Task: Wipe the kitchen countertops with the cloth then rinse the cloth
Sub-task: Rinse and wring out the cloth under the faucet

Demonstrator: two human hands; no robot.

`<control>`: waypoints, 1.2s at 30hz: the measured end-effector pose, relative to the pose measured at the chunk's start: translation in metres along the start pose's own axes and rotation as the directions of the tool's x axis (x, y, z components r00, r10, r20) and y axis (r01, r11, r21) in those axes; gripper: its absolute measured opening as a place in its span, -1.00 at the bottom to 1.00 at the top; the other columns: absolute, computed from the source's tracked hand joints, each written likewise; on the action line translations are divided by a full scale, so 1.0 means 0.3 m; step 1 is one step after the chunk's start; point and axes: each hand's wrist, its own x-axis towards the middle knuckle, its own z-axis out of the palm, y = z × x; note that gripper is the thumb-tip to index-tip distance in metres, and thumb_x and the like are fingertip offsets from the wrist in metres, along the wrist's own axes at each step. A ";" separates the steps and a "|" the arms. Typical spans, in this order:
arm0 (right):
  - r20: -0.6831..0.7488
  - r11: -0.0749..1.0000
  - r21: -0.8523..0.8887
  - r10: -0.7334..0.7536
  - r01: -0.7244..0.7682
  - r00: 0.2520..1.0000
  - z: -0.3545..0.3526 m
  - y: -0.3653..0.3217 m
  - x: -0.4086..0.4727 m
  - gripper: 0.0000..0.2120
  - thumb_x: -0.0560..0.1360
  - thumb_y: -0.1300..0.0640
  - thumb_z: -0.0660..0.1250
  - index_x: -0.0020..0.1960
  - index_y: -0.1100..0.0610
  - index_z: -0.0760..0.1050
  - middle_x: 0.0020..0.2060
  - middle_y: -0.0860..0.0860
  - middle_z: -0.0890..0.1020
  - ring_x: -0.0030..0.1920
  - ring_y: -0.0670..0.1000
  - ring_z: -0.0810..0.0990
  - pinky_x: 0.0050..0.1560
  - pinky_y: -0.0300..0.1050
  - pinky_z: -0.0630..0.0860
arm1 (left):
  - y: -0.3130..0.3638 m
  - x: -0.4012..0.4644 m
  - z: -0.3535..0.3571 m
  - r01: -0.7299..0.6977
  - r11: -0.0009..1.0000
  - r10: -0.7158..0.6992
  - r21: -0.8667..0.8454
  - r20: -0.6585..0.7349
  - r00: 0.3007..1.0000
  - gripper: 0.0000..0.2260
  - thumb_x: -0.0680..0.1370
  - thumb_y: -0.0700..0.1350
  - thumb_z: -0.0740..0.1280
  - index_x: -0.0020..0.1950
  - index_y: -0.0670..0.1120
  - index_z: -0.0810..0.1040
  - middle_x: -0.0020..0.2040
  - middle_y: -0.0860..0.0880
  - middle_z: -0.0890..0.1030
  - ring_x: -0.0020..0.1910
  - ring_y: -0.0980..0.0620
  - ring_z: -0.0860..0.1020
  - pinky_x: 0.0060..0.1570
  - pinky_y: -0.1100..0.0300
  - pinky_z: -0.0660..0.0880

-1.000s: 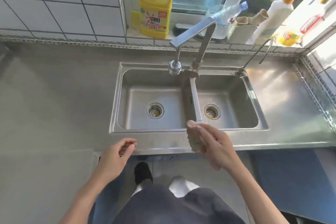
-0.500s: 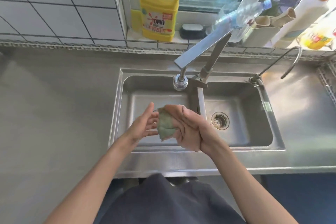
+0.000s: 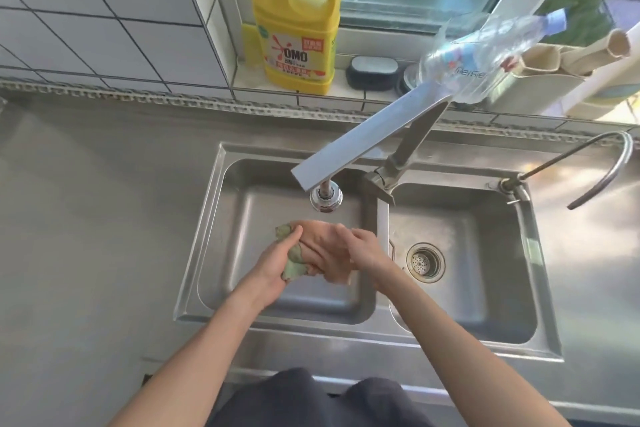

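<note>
1. Both hands had moved since the earlier frames: a second before, I saw the right hand (image 3: pixel 360 250) alone holding the cloth (image 3: pixel 292 258) at the front edge of the double sink (image 3: pixel 207 236), with the left hand (image 3: pixel 273 267) apart near the counter lip.
2. Half a second before, the two hands had met over the left basin; now they sat further in, directly under the faucet head (image 3: pixel 325 198).
3. I saw the left hand's fingers curled round the greenish cloth, thumb over its top, gripping it.
4. I saw the right hand's fingers bent over the bunched cloth and the left fingers, pressing on it; motion blur hid how tightly they closed.
5. The cloth stayed above the left basin, between both palms.
6. I could not tell whether water was running.
7. Counts: two hands, one cloth, two basins, one visible drain strainer (image 3: pixel 425 262) in the right basin, one square faucet (image 3: pixel 363 142), one thin gooseneck tap (image 3: pixel 599 166).
8. On the sill I counted one yellow OMO detergent jug (image 3: pixel 298 31), one black soap dish (image 3: pixel 372 71) and one clear plastic bottle (image 3: pixel 485 52).
</note>
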 end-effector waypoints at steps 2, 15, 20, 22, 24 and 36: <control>-0.081 0.974 -0.206 -0.108 0.089 0.991 -0.050 -0.015 0.025 -0.60 0.67 -0.06 0.29 0.00 0.29 0.63 -0.16 0.10 0.71 -0.12 0.11 0.66 -0.01 0.08 0.60 | 0.005 0.020 -0.007 0.011 1.000 -0.011 -0.012 -0.040 0.999 -0.54 0.69 0.05 0.27 0.35 -0.33 0.56 0.03 -0.33 0.66 -0.12 -0.20 0.64 -0.13 0.02 0.58; -0.292 0.650 -0.757 -0.249 -0.064 0.923 -0.286 -0.132 0.148 -0.50 0.66 -0.23 0.18 0.29 0.18 0.46 0.18 0.17 0.59 0.17 0.28 0.60 0.06 0.10 0.48 | 0.057 0.134 0.026 0.088 0.996 -0.088 -0.005 -0.029 0.996 -0.56 0.69 0.10 0.27 0.42 -0.19 0.53 0.14 -0.23 0.68 -0.04 -0.13 0.67 -0.04 -0.01 0.58; -0.210 0.589 -0.808 -0.249 -0.024 0.945 -0.245 -0.095 0.177 -0.61 0.75 -0.04 0.05 0.06 0.23 0.49 0.08 0.25 0.65 0.02 0.31 0.63 -0.09 0.01 0.40 | 0.058 0.152 0.049 0.135 0.990 -0.137 -0.039 -0.036 0.990 -0.59 0.68 0.11 0.29 0.37 -0.15 0.57 0.08 -0.19 0.72 -0.06 -0.11 0.69 -0.10 0.03 0.62; -0.188 0.577 -0.817 -0.267 0.000 0.945 -0.234 -0.088 0.178 -0.63 0.75 -0.01 0.04 -0.04 0.20 0.44 0.01 0.25 0.66 -0.02 0.31 0.65 -0.10 0.04 0.47 | 0.059 0.156 0.056 0.146 0.988 -0.148 -0.047 -0.029 0.989 -0.61 0.66 0.12 0.31 0.34 -0.13 0.60 0.12 -0.18 0.72 -0.05 -0.10 0.70 -0.11 0.04 0.63; -0.181 0.568 -0.823 -0.271 0.005 0.945 -0.223 -0.084 0.183 -0.62 0.75 0.00 0.05 -0.01 0.23 0.49 0.02 0.26 0.67 0.03 0.34 0.66 -0.08 0.05 0.47 | 0.058 0.168 0.055 0.145 0.989 -0.146 -0.036 -0.022 0.989 -0.62 0.65 0.13 0.32 0.31 -0.11 0.62 0.09 -0.15 0.74 -0.06 -0.08 0.71 -0.08 0.03 0.62; -0.271 0.682 -0.730 -0.219 -0.052 0.937 -0.184 -0.074 0.194 -0.60 0.74 -0.04 0.09 0.12 0.26 0.52 0.02 0.26 0.67 0.01 0.35 0.68 -0.07 0.04 0.53 | 0.053 0.195 0.057 0.134 0.991 -0.133 0.020 -0.060 0.989 -0.64 0.67 0.12 0.30 0.25 -0.12 0.64 0.00 -0.14 0.78 -0.14 -0.07 0.75 -0.27 0.13 0.66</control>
